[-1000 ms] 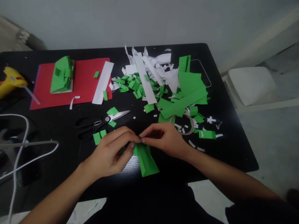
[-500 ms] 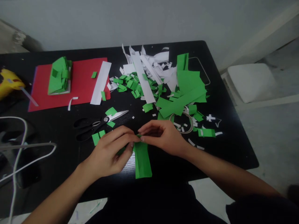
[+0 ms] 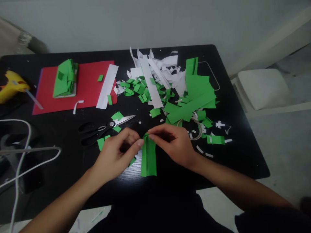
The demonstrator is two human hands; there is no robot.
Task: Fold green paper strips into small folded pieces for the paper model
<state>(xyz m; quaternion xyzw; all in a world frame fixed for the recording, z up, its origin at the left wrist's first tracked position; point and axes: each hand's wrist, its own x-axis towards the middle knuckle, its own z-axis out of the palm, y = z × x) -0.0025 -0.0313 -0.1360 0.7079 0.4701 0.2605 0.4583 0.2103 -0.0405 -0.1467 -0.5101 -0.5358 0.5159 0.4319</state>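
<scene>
A folded green paper strip (image 3: 149,160) with a lengthwise crease hangs down between my hands, over the black table. My right hand (image 3: 177,142) pinches its top end between thumb and fingertips. My left hand (image 3: 118,152) is curled at the strip's upper left edge, its thumb and index fingertips close together there. Small green paper pieces (image 3: 132,161) lie partly under my left hand. Just beyond that hand lie black-handled scissors (image 3: 109,125), blades slightly apart and pointing right.
Green and white paper scraps (image 3: 138,88) are heaped at the back middle, with larger green sheets (image 3: 199,87) to their right. A tape roll (image 3: 199,131) lies beyond my right hand. Leftward are red sheet (image 3: 87,94), green folded paper piece (image 3: 64,79), yellow glue gun (image 3: 14,85) and white cable (image 3: 23,158).
My left fingers have drawn back slightly from the strip's top, where they met my right fingers. The strip has turned a little, and its lower end is higher.
</scene>
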